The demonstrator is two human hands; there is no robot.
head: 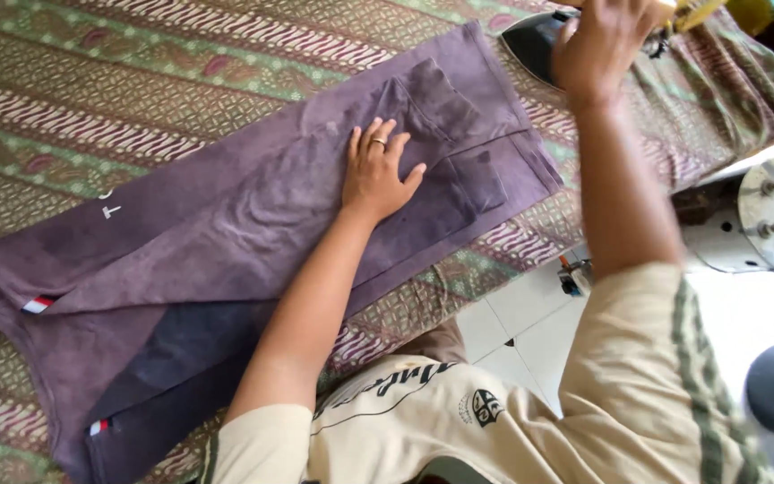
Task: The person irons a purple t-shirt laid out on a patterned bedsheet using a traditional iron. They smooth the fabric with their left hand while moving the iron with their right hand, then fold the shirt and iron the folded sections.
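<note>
I see the folded garment (226, 242) lying flat on the patterned cloth (91, 81) that covers the worktop, running from the near left to the far right. My left hand (378, 170) lies flat on the garment, toward its far right end. Beyond that end, my right hand (606, 40) is on the iron (530, 40), which sits on the cloth. A sewing machine (763, 220) stands to the right, off the worktop.
</note>
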